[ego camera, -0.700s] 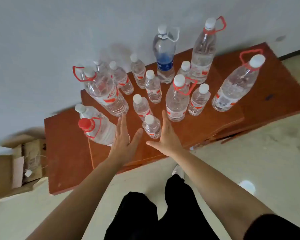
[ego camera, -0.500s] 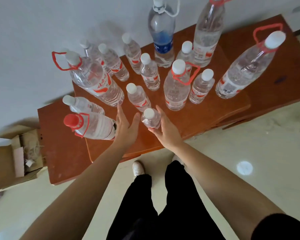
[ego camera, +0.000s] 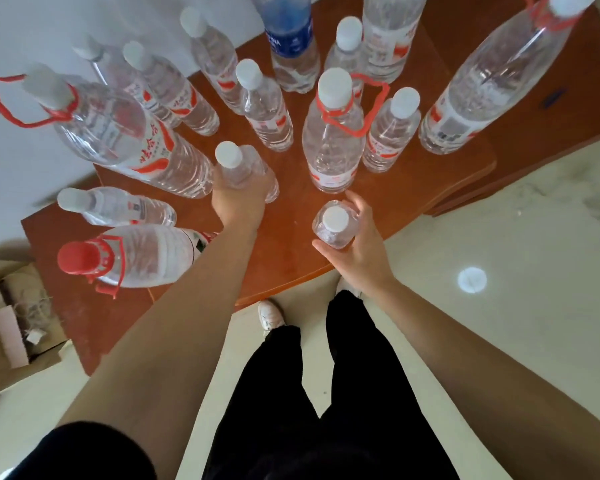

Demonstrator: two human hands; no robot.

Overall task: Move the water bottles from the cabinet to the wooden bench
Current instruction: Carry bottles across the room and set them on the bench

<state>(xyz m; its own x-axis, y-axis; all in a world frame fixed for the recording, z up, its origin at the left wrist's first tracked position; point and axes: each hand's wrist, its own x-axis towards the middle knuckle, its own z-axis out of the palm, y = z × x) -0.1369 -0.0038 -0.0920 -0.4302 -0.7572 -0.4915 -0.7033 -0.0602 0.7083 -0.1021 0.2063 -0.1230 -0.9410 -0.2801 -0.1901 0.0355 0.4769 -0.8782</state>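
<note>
Bare room, likely storage — plain white wall (ego camera: 25,26), glossy tile floor (ego camera: 534,244), open cardboard box (ego camera: 7,344)

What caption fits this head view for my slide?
Left hand grips the farther small bottle, right hand the nearer small bottle, among other bottles on a reddish wooden top.

Fifteen water bottles (ego camera: 388,133) in all, by my count, on the wooden top (ego camera: 284,237). Nine are small white-capped bottles (ego camera: 267,116); the left hand (ego camera: 238,202) grips one and the right hand (ego camera: 361,247) another, both near the front edge. Six are large bottles (ego camera: 329,147): four with red labels, one blue-labelled bottle (ego camera: 291,39) at the back edge, and one red-capped bottle (ego camera: 146,258) at the left edge. Red carry loops show on four of the large ones. Two hands, one cardboard box (ego camera: 0,341) and one white shoe (ego camera: 271,317) are in plain view.
</note>
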